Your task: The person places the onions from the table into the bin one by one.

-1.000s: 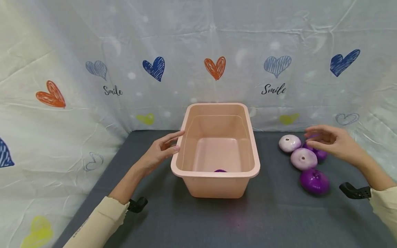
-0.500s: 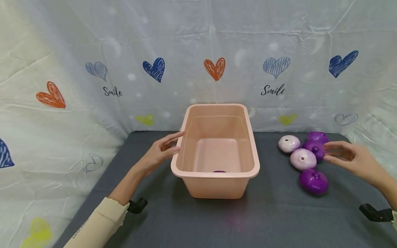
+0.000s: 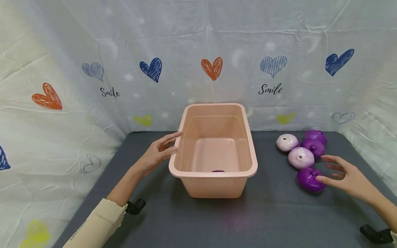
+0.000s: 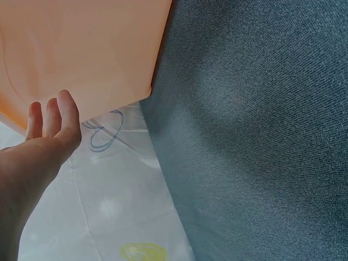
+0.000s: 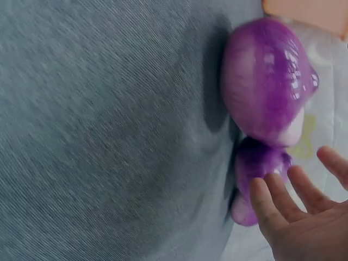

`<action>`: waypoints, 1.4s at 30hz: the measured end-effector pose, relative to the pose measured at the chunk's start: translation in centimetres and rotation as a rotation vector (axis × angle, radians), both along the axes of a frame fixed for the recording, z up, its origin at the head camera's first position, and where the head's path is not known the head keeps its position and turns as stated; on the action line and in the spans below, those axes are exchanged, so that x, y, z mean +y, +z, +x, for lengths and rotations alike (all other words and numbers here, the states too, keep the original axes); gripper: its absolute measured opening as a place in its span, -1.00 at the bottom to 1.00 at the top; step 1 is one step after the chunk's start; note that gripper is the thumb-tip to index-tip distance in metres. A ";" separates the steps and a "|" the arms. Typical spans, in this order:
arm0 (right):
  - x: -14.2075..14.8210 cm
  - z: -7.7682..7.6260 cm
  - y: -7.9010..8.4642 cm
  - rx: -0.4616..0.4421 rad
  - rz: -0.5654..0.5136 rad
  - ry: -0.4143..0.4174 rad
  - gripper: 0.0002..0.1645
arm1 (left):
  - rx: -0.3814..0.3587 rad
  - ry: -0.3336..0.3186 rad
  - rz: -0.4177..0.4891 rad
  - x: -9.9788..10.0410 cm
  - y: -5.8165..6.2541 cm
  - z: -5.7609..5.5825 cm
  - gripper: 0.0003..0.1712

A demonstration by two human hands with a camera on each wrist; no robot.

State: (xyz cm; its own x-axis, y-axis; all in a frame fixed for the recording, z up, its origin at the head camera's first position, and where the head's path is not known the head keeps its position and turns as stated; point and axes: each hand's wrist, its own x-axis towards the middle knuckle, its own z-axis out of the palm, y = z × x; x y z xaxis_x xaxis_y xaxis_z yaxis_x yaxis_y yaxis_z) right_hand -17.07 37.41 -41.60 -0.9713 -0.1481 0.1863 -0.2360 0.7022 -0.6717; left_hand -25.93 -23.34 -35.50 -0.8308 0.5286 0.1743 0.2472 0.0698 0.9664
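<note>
the left forearm (image 3: 131,181) slants up and inward to the left hand (image 3: 156,153), its fingers (image 3: 170,137) gently bent, thumb (image 3: 170,151) below them. the right forearm (image 3: 383,208) also slants inward; the right hand (image 3: 348,177) curves loosely, thumb apart from its fingers.

A wrinkled whitish sheet (image 3: 235,20), printed with scribbled orange, blue and yellow hearts (image 3: 151,70) and black cursive "Smile" lettering (image 3: 270,89), hangs behind and along both sides of the dark grey, woven-fabric-covered worktop (image 3: 279,220).
</note>
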 end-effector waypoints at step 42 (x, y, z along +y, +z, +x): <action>-1.2 -0.3 -0.4 -0.025 -0.064 0.138 -0.20 | -0.018 0.000 0.013 0.0 0.0 0.2 -0.33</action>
